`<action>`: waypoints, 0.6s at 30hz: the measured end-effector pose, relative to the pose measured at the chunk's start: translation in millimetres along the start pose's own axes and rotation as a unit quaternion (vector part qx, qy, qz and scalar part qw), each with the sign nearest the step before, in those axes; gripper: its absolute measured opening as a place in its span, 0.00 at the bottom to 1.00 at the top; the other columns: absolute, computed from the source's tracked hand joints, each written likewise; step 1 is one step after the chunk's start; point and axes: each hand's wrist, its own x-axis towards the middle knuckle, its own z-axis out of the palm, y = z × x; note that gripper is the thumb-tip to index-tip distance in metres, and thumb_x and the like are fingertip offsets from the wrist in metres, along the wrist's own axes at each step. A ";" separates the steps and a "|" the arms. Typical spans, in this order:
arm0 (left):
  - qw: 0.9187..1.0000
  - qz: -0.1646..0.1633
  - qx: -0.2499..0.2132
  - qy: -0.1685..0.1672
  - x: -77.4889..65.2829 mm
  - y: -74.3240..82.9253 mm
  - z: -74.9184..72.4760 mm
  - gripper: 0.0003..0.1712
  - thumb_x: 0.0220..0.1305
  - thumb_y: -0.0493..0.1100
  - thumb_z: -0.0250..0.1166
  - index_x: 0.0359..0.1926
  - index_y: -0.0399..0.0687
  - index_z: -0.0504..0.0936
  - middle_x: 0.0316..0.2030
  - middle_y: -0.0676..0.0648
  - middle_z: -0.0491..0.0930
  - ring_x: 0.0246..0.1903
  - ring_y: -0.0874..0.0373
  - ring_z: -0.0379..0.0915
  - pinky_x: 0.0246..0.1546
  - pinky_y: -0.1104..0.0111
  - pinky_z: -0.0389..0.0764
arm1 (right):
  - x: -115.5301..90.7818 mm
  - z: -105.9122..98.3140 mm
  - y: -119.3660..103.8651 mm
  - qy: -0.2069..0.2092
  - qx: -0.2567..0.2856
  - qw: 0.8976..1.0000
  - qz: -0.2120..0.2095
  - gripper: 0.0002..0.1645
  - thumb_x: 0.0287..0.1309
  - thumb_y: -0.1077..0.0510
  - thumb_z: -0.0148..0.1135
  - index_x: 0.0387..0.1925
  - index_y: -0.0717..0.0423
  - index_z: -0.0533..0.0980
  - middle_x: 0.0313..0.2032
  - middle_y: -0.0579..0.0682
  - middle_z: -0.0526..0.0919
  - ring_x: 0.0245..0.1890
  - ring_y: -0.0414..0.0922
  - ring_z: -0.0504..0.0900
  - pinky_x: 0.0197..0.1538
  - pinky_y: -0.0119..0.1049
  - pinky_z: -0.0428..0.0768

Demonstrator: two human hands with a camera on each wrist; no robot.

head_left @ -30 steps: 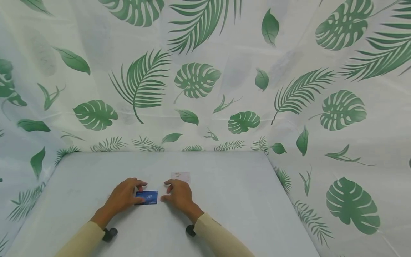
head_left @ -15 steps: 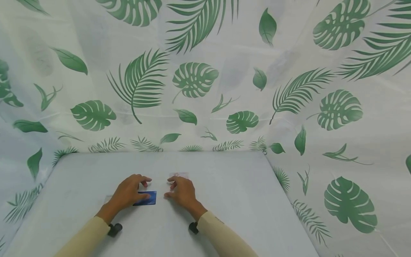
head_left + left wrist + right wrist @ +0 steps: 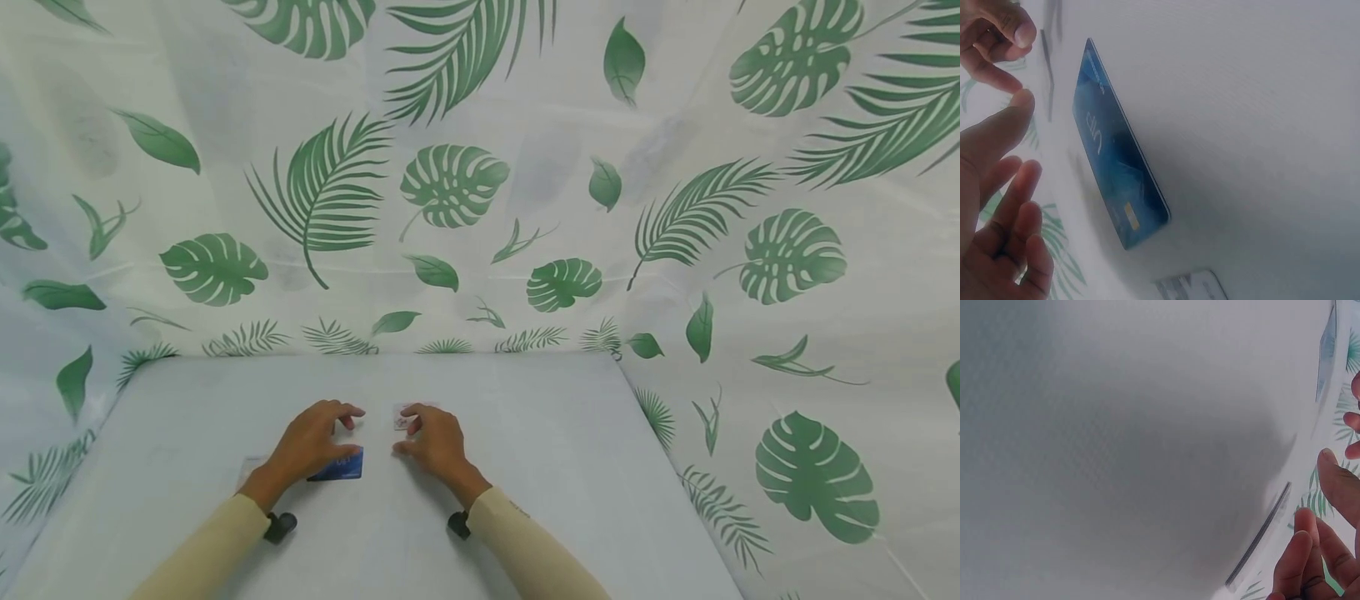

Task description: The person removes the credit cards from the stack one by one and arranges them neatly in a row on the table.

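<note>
A blue card (image 3: pixel 339 469) marked VIP lies on the white table. My left hand (image 3: pixel 306 442) hovers over its far-left side, thumb and fingers loosely curved around nothing. The left wrist view shows the same blue card (image 3: pixel 1110 150) whole, apart from the hand. To the right, my right hand (image 3: pixel 438 446) hovers with thumb and forefinger spread, holding nothing. Behind its fingertips a pale card (image 3: pixel 400 422) is partly covered; the right wrist view shows it edge-on as a thin card (image 3: pixel 1260 537). Another pale card (image 3: pixel 248 468) lies half hidden behind my left wrist.
The white table (image 3: pixel 540 467) stretches out on both sides of the hands. A curtain (image 3: pixel 480 125) printed with green leaves encloses its back and sides. Dark wrist cameras (image 3: pixel 281 527) sit under both cuffs.
Both hands have shifted slightly right and a little away from the body. The left thumb has slid from the blue card's left part toward its upper right edge; the cards keep their places.
</note>
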 end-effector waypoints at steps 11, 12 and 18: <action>1.000 0.000 0.007 -0.007 11.4 8.8 5.5 0.34 0.53 0.49 0.85 0.61 0.51 0.85 0.41 0.52 0.86 0.38 0.61 0.72 0.44 0.60 0.79 | 6.5 -8.0 9.1 0.005 -0.015 1.000 0.010 0.31 0.48 0.51 0.87 0.56 0.46 0.85 0.30 0.37 0.83 0.34 0.37 0.76 0.47 0.39 0.76; 1.000 0.002 0.009 -0.006 12.4 9.6 6.2 0.34 0.53 0.49 0.85 0.61 0.51 0.85 0.41 0.52 0.86 0.38 0.61 0.72 0.44 0.60 0.79 | 6.9 -8.9 9.8 0.004 -0.016 1.000 0.012 0.31 0.48 0.51 0.86 0.56 0.45 0.85 0.30 0.37 0.83 0.34 0.37 0.76 0.48 0.38 0.76; 1.000 0.006 0.009 -0.003 19.3 13.0 11.4 0.35 0.53 0.50 0.85 0.62 0.52 0.84 0.42 0.51 0.86 0.38 0.60 0.72 0.47 0.59 0.80 | 10.1 -13.1 14.9 0.004 -0.023 1.000 0.016 0.31 0.50 0.51 0.86 0.57 0.45 0.85 0.32 0.38 0.84 0.35 0.38 0.76 0.49 0.40 0.77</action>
